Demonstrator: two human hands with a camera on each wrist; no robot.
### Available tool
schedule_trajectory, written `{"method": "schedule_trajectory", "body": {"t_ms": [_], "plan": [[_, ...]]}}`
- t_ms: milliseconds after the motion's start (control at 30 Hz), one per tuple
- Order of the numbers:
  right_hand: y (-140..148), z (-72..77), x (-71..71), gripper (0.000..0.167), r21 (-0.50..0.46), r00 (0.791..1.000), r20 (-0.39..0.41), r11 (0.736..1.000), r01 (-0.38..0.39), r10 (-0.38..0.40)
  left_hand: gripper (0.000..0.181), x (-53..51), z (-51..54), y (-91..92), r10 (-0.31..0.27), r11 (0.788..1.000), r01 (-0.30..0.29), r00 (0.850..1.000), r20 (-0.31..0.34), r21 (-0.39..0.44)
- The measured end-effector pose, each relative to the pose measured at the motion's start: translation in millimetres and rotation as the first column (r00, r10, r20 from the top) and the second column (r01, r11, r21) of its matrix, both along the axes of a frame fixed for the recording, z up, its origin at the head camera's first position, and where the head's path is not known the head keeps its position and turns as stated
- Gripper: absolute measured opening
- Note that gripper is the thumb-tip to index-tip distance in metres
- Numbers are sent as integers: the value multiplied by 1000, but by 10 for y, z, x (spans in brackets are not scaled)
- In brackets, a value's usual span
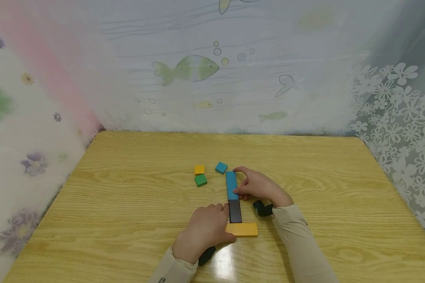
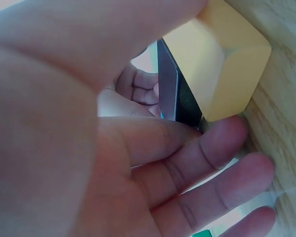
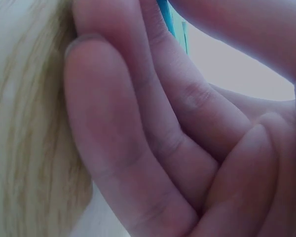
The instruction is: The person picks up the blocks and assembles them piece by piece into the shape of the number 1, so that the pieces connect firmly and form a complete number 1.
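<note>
Three blocks lie joined on the table. A long blue block [image 1: 231, 184] runs lengthwise, a dark block [image 1: 235, 211] touches its near end, and a long yellow block [image 1: 246, 229] lies crosswise below. My left hand [image 1: 207, 228] holds the yellow block's left end, thumb on the near side and fingers on the far side, its fingertips beside the dark block. In the left wrist view the thumb and fingers border the yellow block [image 2: 241, 64]. My right hand [image 1: 262, 186] pinches the blue block, index finger at its far end and thumb at its right side.
Left of the long blue block lie a small blue block [image 1: 221, 168], a small yellow block [image 1: 199, 169] and a small green block [image 1: 200, 180]. Black wrist devices show under both wrists. Patterned curtains [image 1: 198, 94] border the wooden table [image 1: 127, 204].
</note>
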State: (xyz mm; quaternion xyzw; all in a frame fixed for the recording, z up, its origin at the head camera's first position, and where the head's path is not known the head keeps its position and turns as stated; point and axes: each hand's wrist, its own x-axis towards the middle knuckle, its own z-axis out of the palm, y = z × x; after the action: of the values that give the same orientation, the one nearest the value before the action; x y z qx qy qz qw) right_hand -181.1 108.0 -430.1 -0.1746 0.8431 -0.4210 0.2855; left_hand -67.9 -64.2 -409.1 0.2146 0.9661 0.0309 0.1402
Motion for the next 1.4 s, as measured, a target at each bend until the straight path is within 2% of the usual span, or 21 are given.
{"method": "schedule_trajectory", "body": {"t_ms": [367,567,733,800,933,1033,1400], "plan": [[0,11,9,71,-7,1000,8,1000,-1,1,83,-3,-13,-15,-3,1000,4,1000,-15,8],[28,1,8,72,-9,1000,9,1000,-7,7,83,-20,-12,-39,-9,999,8,999,32,34],[47,-16,11,68,-5,1000,19,1000,-1,1,78,-1,-36,-99,8,994,-17,997,77,108],[44,-18,5,68,-10,1000,21,1000,-6,6,70,15,-54,-132,21,989,-34,996,90,144],[32,-16,-9,69,-27,1000,20,1000,-14,15,50,42,-105,-193,18,980,-30,998,66,198],[26,-17,-11,71,-30,1000,23,999,-18,19,42,57,-152,-226,0,975,-7,999,32,221],[24,-5,-3,72,-27,1000,23,1000,-13,14,37,96,-233,-244,-6,961,18,999,-45,274]]}}
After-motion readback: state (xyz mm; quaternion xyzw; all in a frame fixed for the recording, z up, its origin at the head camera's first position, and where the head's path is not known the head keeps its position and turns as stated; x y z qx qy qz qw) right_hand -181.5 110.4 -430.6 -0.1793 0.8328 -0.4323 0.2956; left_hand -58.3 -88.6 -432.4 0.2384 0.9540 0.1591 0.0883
